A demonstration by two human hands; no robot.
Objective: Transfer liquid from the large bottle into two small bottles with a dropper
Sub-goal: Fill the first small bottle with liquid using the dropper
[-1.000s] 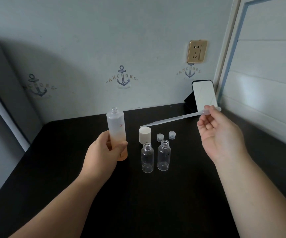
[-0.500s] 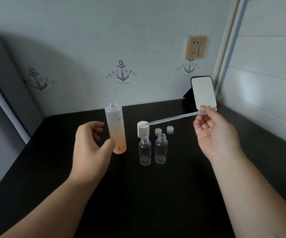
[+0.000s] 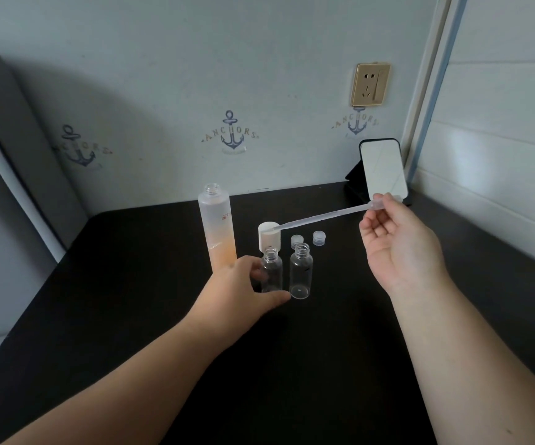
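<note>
On a black counter (image 3: 131,316), the left hand (image 3: 240,293) curls its grip around the left small bottle (image 3: 272,271) beside its twin (image 3: 301,271), while the right hand (image 3: 401,248) pinches a dropper (image 3: 324,216) angled above them, the uncapped large bottle (image 3: 217,226) standing upright just to the left.

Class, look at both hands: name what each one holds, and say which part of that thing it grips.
The right hand pinches the dropper at its bulb end. The left hand closes round the nearer small bottle, at its lower body.
</note>
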